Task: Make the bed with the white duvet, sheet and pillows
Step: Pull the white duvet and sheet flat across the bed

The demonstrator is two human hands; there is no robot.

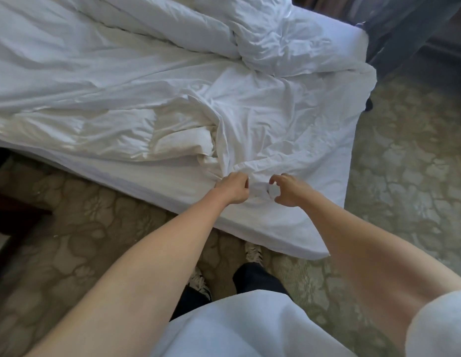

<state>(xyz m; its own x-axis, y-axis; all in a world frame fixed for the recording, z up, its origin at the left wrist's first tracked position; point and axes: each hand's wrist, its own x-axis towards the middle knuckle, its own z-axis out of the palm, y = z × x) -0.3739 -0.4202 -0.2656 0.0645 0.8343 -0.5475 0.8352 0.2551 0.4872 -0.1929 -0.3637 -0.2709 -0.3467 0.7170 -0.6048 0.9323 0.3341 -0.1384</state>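
Note:
A crumpled white duvet (116, 81) covers most of the bed and bunches up at the far right. Its near edge lies in folds on the white sheet (157, 184) that covers the mattress. My left hand (233, 188) is closed on a bunch of the duvet fabric at the bed's near edge. Just to its right, my right hand (288, 190) pinches the same white fabric between curled fingers. Both arms reach forward from the bottom of the view. No pillow can be made out.
The mattress corner (316, 251) juts toward my feet (252, 253). Patterned beige carpet (404, 163) surrounds the bed. Dark furniture (8, 210) stands at the left edge, and dark furniture (417, 34) sits past the bed's far right corner.

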